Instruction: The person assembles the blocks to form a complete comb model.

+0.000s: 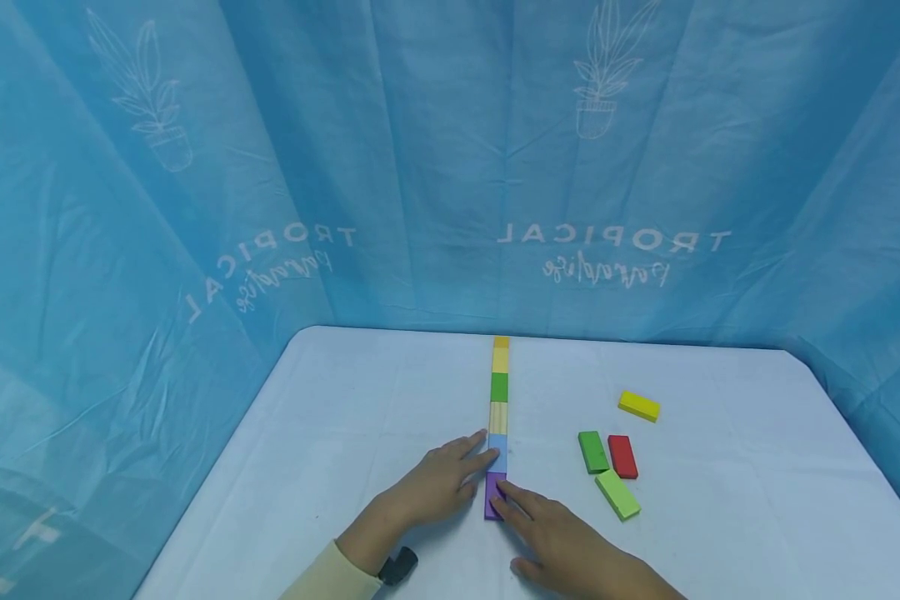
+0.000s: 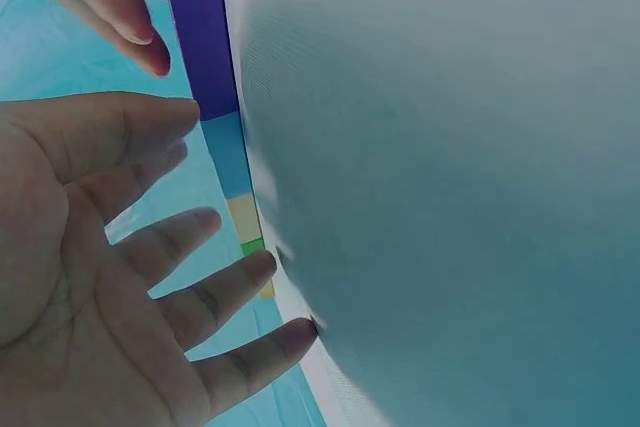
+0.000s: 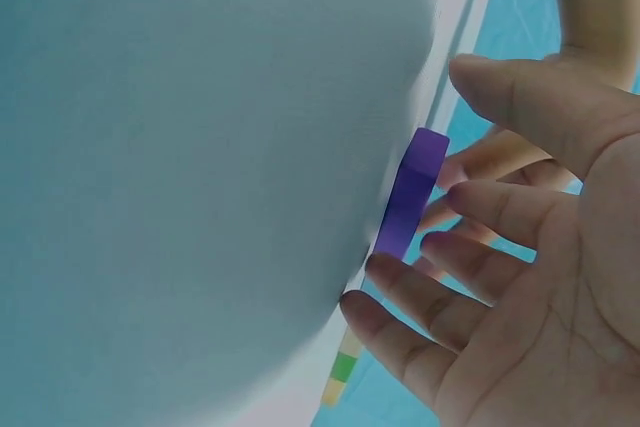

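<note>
A straight row of flat blocks runs away from me. Nearest is a purple block [image 1: 491,493], then a light blue block [image 1: 498,443], a pale striped block [image 1: 498,418], a green block [image 1: 499,387] and a pale yellow block [image 1: 501,362] with an orange end [image 1: 502,342]. My left hand [image 1: 437,483] is at the row's left side, spread fingers at the blue and purple blocks. From the right, my right hand [image 1: 566,537] lays its fingertips on the purple block. In both wrist views the fingers are extended, the palms facing the camera.
Right of the row lie a loose green block [image 1: 593,452], a red block [image 1: 622,457], a lime green block [image 1: 617,495] and, farther back, a yellow block [image 1: 639,406]. A white cloth covers the table [image 1: 390,383]. Blue printed curtains [image 1: 435,167] hang behind it and at the sides.
</note>
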A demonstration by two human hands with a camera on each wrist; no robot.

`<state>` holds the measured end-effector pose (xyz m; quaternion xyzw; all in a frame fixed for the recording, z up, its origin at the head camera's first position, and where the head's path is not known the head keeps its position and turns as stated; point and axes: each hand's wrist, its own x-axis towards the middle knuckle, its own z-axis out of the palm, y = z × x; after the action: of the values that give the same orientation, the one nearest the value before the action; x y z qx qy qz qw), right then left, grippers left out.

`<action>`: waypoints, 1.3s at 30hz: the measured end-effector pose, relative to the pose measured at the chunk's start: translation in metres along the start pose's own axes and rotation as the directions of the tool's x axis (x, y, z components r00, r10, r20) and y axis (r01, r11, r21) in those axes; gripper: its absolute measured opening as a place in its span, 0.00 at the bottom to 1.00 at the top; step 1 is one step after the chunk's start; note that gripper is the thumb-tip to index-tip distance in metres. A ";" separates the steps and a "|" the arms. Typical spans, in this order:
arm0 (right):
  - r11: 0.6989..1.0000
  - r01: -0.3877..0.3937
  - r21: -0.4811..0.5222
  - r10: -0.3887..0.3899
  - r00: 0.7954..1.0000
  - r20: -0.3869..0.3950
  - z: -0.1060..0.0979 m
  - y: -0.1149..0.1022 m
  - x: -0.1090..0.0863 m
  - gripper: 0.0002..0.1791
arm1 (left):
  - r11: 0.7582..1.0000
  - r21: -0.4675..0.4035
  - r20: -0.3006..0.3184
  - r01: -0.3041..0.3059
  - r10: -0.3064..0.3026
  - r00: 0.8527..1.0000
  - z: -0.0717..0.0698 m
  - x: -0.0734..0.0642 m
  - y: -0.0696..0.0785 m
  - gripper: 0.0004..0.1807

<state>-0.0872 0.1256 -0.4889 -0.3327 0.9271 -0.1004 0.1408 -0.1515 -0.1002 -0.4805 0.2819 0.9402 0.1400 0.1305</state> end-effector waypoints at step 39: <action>0.916 -0.364 0.169 0.400 0.869 -0.291 -0.045 0.133 -0.045 0.48 | 0.999 -0.023 0.102 0.038 -0.035 0.994 -0.007 0.044 -0.015 0.56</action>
<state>-0.1466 0.2599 -0.4753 -0.1137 0.9780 -0.1732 0.0238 -0.1967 -0.0892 -0.4864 0.2697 0.9355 0.1349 0.1841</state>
